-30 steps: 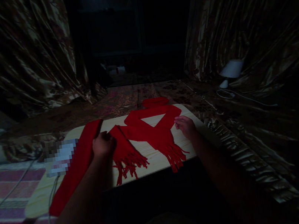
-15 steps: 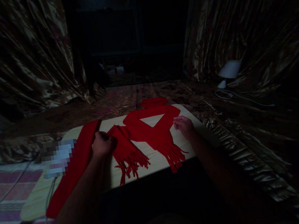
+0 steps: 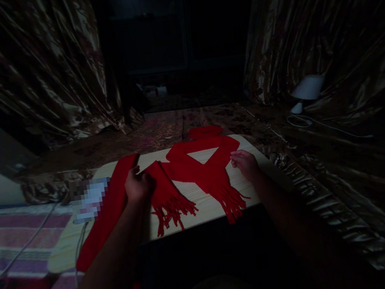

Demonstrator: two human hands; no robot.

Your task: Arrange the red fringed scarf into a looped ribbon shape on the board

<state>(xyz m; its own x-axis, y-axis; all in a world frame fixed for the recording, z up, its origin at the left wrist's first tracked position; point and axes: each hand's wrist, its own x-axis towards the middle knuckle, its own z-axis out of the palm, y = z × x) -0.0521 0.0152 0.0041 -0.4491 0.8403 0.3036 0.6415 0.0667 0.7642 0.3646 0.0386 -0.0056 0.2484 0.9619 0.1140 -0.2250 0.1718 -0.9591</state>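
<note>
Clock hours here run round the table, twelve at its far edge. Two patterned curtains hang beyond it, the left one (image 3: 73,75) between ten and eleven, the right one (image 3: 305,26) near two. Striped bedding (image 3: 10,229) lies at nine, under the near-left part of the scene. The pale wooden table (image 3: 205,210) sits in the middle, in dim light.

On it, at two, a red scarf (image 3: 207,178) lies flat in a crossed loop, one fringed end pointing to four, the other folded down near the centre. A long folded red cloth (image 3: 110,212) slants along nine.

The left hand (image 3: 137,185), between nine and ten, sits between that cloth and the folded fringed end, its fingers loosely bent; I cannot tell whether they hold either. The right hand (image 3: 246,164), between two and three, has its fingertips drawn narrow at the loop's edge; whether they pinch it I cannot tell.

A small lamp (image 3: 309,88) stands at two, and a red bundle (image 3: 205,132) lies past the far edge, between one and two.

The step in hand looks like arranging the scarf. Any further adjustment would call for a light pinch at its edge, keeping the fringes flat.
</note>
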